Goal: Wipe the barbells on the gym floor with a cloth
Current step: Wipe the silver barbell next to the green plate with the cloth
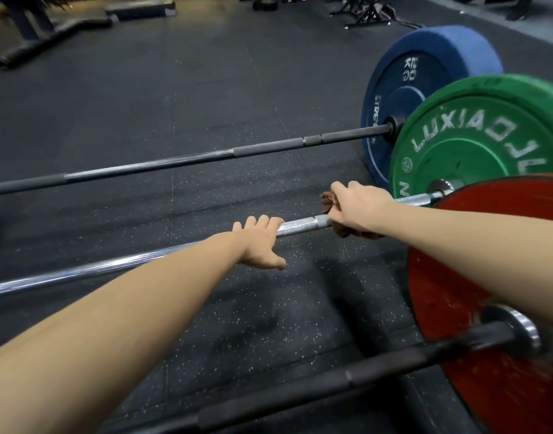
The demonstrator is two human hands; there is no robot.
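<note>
Rubber floor [143, 98], three barbells [187, 160]: right hand [359, 208] grips cloth [327, 202] round middle barbell [303, 221], left hand [259, 245] grips it.

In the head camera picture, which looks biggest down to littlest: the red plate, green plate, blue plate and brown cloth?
1. red plate: looks biggest, though nearest the camera.
2 and 3. green plate and blue plate: about alike; green is nearer and partly hidden, so unsure.
4. brown cloth: smallest.

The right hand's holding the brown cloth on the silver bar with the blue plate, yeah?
No. The head view shows the right hand holding the brown cloth on the silver bar with the green plate, not the blue plate.
</note>
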